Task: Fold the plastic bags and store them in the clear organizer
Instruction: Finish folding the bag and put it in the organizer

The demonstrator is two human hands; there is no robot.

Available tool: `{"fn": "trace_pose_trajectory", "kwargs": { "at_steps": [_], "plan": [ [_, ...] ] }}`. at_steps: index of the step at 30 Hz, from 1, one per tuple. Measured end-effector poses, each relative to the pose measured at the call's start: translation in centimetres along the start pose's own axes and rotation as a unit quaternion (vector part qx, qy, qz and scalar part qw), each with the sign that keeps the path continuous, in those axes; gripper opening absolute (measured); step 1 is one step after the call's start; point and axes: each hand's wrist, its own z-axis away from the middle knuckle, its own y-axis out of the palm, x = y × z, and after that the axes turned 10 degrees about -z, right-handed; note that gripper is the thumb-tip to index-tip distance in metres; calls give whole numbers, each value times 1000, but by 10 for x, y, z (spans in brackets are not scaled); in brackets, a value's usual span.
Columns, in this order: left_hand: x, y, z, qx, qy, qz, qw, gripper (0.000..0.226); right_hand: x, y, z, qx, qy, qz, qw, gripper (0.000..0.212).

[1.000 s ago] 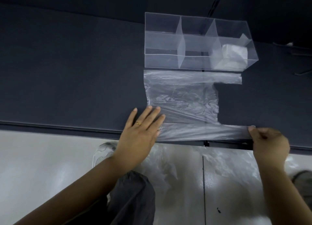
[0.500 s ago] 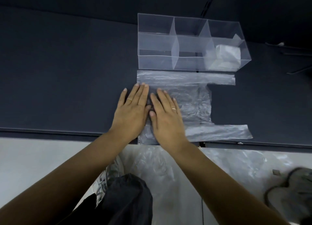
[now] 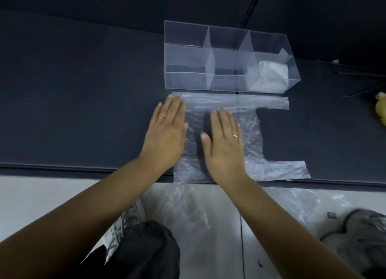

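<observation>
Since the plastic bag (image 3: pixel 251 136) lies flat on the dark table (image 3: pixel 83 94), just in front of the clear organizer (image 3: pixel 186 78), both hands press it w/ fingers straight: left hand (image 3: pixel 167 132) at its left edge, right hand (image 3: pixel 225 147) mid-sheet. Film looks thin, light, slippery, prob. springs back; best pinched at an edge. Organizer's right compartment holds one folded bag (image 3: pixel 271 73); other two look empty.

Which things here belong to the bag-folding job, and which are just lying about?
Part of the job: flat plastic bag, under left hand and right hand; clear organizer; folded bag in its right-end compartment.
Lying about: yellow object at far right; grey shoe on the floor.
</observation>
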Motion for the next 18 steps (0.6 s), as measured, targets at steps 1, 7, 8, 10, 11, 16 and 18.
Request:
{"fn": "trace_pose_trajectory", "kwargs": {
  "at_steps": [1,7,8,10,11,16,18],
  "plan": [
    [-6,3,-4,30,8,-15,999,56,8,5,-13,4,-17,-17,1000,56],
    [1,22,-8,80,30,-85,993,83,-35,4,-66,44,19,53,997,66],
    [2,24,-9,78,33,-87,993,84,-52,-2,-66,37,31,64,997,68],
    [3,25,-9,81,35,-97,991,82,-89,-18,-64,11,61,79,995,69],
    [3,25,-9,85,36,-100,991,81,-107,-26,-61,-6,79,87,993,69],
    [3,23,-9,94,31,-97,990,78,-177,-64,-55,-53,203,97,973,67],
    [2,18,-8,103,31,-103,989,79,-179,-73,-53,-63,238,107,963,67]
  ]
}}
